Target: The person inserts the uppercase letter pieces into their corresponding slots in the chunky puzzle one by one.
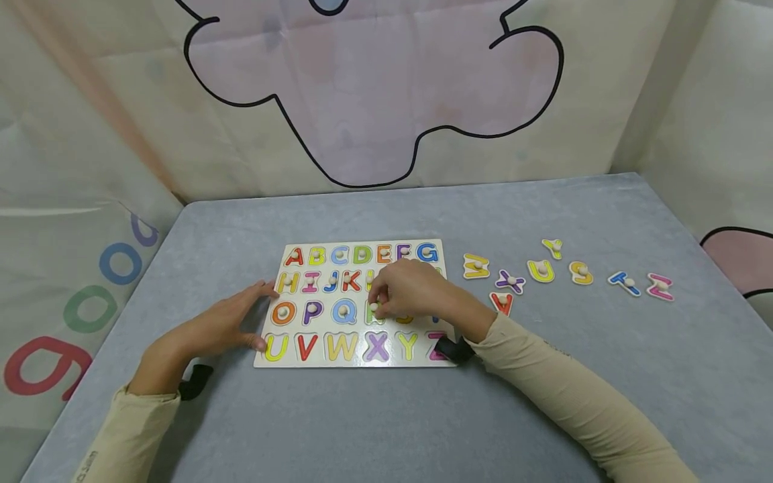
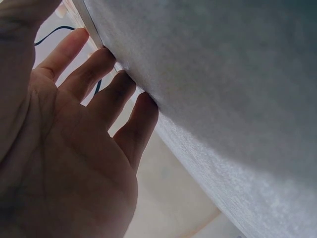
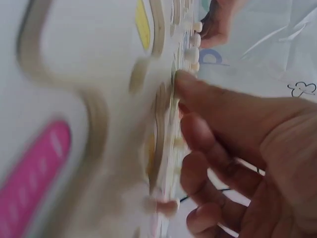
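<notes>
A white alphabet puzzle board [image 1: 356, 267] lies on the table, its upper letters fitted with small round knobs. My right hand [image 1: 413, 288] is over the third row and pinches the green letter R piece [image 1: 374, 316] by its knob. The R is at its recess; whether it sits fully in cannot be told. In the right wrist view, thumb and index finger [image 3: 190, 87] meet close to the board surface. My left hand [image 1: 220, 322] touches the board's left edge with fingers spread, the thumb near the U recess [image 1: 276, 347]. In the left wrist view its fingers [image 2: 136, 124] look nearly straight.
Loose knobbed letters lie right of the board: a yellow piece [image 1: 476, 266], purple X [image 1: 510, 282], red V [image 1: 501, 303], yellow U [image 1: 540, 271], Y [image 1: 552, 248], orange S [image 1: 581, 273], blue T [image 1: 624, 283] and a pink piece [image 1: 660, 286]. Grey cloth covers the table [image 1: 338, 422].
</notes>
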A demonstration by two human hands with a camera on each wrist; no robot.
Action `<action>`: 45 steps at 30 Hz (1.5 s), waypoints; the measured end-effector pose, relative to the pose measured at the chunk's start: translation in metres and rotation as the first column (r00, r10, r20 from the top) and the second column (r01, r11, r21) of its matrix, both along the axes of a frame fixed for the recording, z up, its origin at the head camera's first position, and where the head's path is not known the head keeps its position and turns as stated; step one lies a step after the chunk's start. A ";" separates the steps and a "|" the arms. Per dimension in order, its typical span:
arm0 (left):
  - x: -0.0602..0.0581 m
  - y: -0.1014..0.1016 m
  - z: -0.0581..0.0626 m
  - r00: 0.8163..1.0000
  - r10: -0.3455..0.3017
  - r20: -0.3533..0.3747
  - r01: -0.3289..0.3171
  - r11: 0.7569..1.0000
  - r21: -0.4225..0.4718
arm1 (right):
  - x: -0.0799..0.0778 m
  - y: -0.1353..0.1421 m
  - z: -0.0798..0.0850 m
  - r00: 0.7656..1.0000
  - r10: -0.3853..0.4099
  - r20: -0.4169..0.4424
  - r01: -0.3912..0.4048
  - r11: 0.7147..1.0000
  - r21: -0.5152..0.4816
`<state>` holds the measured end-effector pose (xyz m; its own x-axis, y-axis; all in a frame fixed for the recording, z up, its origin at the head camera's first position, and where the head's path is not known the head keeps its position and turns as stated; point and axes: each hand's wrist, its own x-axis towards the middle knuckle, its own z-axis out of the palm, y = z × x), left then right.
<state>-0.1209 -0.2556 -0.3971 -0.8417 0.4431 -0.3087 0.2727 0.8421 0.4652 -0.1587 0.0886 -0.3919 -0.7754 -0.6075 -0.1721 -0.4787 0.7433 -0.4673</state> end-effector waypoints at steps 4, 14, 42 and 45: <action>-0.001 -0.001 0.001 1.000 -0.004 -0.003 0.004 1.000 0.008 | -0.003 0.008 0.010 1.000 -0.018 0.001 0.018 0.999 -0.036; 0.001 -0.003 0.000 1.000 0.024 0.014 -0.024 1.000 -0.007 | -0.009 0.038 0.031 0.998 -0.042 -0.051 0.036 0.993 -0.109; 0.000 -0.002 0.002 1.000 -0.002 -0.005 0.002 1.000 0.014 | -0.010 0.254 0.043 0.946 -0.285 -0.155 0.264 0.954 -0.141; 0.000 -0.001 0.000 1.000 0.000 -0.002 0.000 1.000 0.010 | -0.012 0.279 0.039 0.941 -0.293 -0.168 0.275 0.954 -0.122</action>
<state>-0.1211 -0.2569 -0.3968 -0.8424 0.4462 -0.3023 0.2737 0.8374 0.4732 -0.1702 0.3680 -0.3528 -0.9306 -0.3644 0.0359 -0.3379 0.8168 -0.4677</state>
